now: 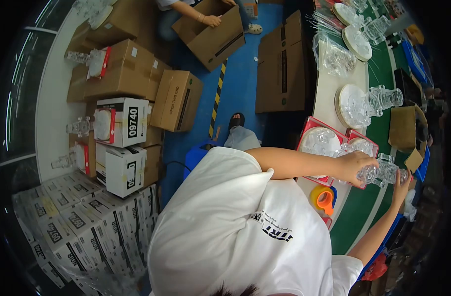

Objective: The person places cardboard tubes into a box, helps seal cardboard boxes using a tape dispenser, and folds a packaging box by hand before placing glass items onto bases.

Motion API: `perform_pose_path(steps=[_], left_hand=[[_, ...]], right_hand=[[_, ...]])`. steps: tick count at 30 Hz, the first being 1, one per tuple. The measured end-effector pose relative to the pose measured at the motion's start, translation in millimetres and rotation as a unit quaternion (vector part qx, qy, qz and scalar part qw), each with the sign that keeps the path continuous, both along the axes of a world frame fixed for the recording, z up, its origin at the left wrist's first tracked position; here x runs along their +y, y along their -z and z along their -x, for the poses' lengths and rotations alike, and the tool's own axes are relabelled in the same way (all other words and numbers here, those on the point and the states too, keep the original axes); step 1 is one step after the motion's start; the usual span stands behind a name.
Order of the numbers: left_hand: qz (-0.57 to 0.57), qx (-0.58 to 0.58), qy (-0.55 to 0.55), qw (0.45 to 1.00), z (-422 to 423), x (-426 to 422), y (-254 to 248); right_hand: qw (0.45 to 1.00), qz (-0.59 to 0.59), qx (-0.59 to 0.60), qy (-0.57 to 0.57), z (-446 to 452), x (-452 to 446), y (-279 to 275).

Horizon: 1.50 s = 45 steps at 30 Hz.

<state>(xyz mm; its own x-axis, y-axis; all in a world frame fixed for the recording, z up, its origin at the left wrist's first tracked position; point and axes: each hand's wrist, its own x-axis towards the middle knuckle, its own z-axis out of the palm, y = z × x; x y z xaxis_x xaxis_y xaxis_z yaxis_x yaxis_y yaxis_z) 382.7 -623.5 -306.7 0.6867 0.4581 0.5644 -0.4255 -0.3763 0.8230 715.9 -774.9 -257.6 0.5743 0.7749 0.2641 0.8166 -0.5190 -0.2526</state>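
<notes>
Clear glass-like ware (383, 172) lies sideways over the green work surface (356, 209), between my hands. My left hand (354, 166) is wrapped round its near end. The fingers of my right hand (402, 183) hold its far end. Beneath and beside my left hand are red-edged boxes (309, 127) bearing round pale discs and clear pieces. Just above them in the view, another clear piece (378, 100) stands on a round pale base (347, 104).
An orange tape roll (324, 198) lies near my left forearm. More clear pieces (376, 30) are further along the bench. Brown cartons (177, 101) and white boxes (119, 122) stand at left. Another person's hand (212, 20) is at an open carton (225, 39).
</notes>
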Motion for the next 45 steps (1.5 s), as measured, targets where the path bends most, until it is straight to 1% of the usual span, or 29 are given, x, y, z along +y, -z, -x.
perform_pose_path(steps=[2,3,5,7,9,11,13,15,17,18,19,21,22,23,24,25,26,27,28,30,32,33,34,36,39,42,43,44,45], left_hand=[[-0.04,-0.004,-0.039,0.998,2.3,-0.2,3.2],[-0.038,-0.006,-0.043,0.998,3.2,0.0,5.3],[-0.027,0.021,-0.027,0.999,6.0,0.5,9.8],[-0.02,0.036,-0.016,0.999,8.1,-0.8,13.1],[-0.023,0.054,-0.004,0.998,9.0,-2.2,14.2],[-0.025,0.061,0.008,0.998,8.5,-3.0,15.1],[-0.03,0.062,0.012,0.998,8.6,-2.2,16.1],[-0.034,0.061,0.022,0.997,9.4,-2.6,15.3],[-0.022,0.079,0.033,0.996,12.0,-0.6,12.3],[-0.018,0.088,0.038,0.995,12.9,-0.4,10.0],[-0.025,0.087,0.044,0.995,12.7,0.7,9.3],[-0.029,0.092,0.031,0.995,10.6,-0.4,13.3],[-0.034,0.09,0.024,0.995,8.5,-0.3,13.8],[-0.028,0.121,0.025,0.992,9.4,-1.3,11.1],[-0.033,0.148,0.025,0.988,11.1,-2.3,9.0],[-0.013,0.124,0.02,0.992,9.8,-4.0,14.6],[0.004,0.094,0.02,0.995,5.9,-6.5,23.7],[-0.012,0.091,0.021,0.996,2.9,-6.1,28.5],[-0.019,0.096,0.036,0.995,-4.8,-4.1,40.7],[-0.015,0.113,0.042,0.993,-1.7,0.7,40.0],[-0.027,0.118,0.036,0.992,5.5,2.3,27.4],[-0.022,0.116,0.036,0.992,6.0,2.9,25.8],[-0.024,0.11,0.044,0.993,3.9,3.7,28.1],[-0.043,0.097,0.063,0.992,2.3,9.8,26.7],[-0.078,0.133,0.054,0.987,3.6,13.5,15.5],[0.006,0.154,0.077,0.985,12.5,9.7,10.4],[0.014,0.138,0.06,0.989,12.7,7.0,14.2],[0.023,0.125,0.047,0.991,12.9,4.7,9.6],[0.006,0.118,0.028,0.993,18.4,2.4,5.0]], right_hand=[[0.997,0.001,0.066,0.039,6.9,-1.3,-6.2],[0.995,0.002,0.086,0.051,9.0,-2.0,-8.8],[1.0,-0.012,0.019,0.004,14.8,-6.0,-5.8],[1.0,-0.018,-0.013,-0.017,24.5,-8.3,-4.4],[0.986,-0.162,0.023,-0.008,78.9,2.8,-16.3],[0.971,-0.234,0.038,0.002,84.6,-8.2,-13.5],[0.926,-0.336,0.104,0.138,72.8,-48.7,18.1],[0.912,-0.362,0.029,0.191,82.3,-81.8,65.1],[0.924,-0.285,0.114,0.23,118.4,-101.3,98.1],[0.946,-0.18,0.187,0.195,127.0,-115.1,114.6],[0.951,-0.077,0.258,0.154,134.6,-127.9,131.2],[0.887,0.083,0.415,0.184,158.5,-146.6,154.8],[0.9,0.131,0.378,0.174,170.0,-157.3,168.9],[0.911,0.173,0.338,0.163,180.4,-162.0,176.6],[0.92,0.214,0.288,0.156,206.3,-152.8,162.9],[0.931,0.191,0.274,0.15,231.2,-146.8,153.0],[0.927,0.196,0.286,0.143,235.7,-156.7,174.1],[0.907,0.26,0.253,0.216,243.8,-164.7,189.1],[0.92,0.285,0.222,0.15,279.1,-129.6,136.6],[0.972,0.075,0.212,0.063,294.8,-126.9,139.8],[0.999,0.021,0.029,0.027,302.6,-143.7,163.0],[0.999,0.02,0.006,0.031,306.9,-145.4,170.9],[0.998,0.033,0.016,0.049,305.0,-136.8,176.1],[0.989,0.073,0.074,0.102,305.7,-124.0,183.3],[0.961,0.14,0.162,0.178,308.5,-116.8,189.8],[0.924,0.192,0.226,0.24,319.8,-123.0,197.5],[0.915,0.199,0.244,0.254,326.2,-126.3,199.7],[0.912,0.195,0.249,0.261,333.8,-126.7,195.0],[0.94,0.149,0.193,0.238,339.9,-127.5,188.2]])
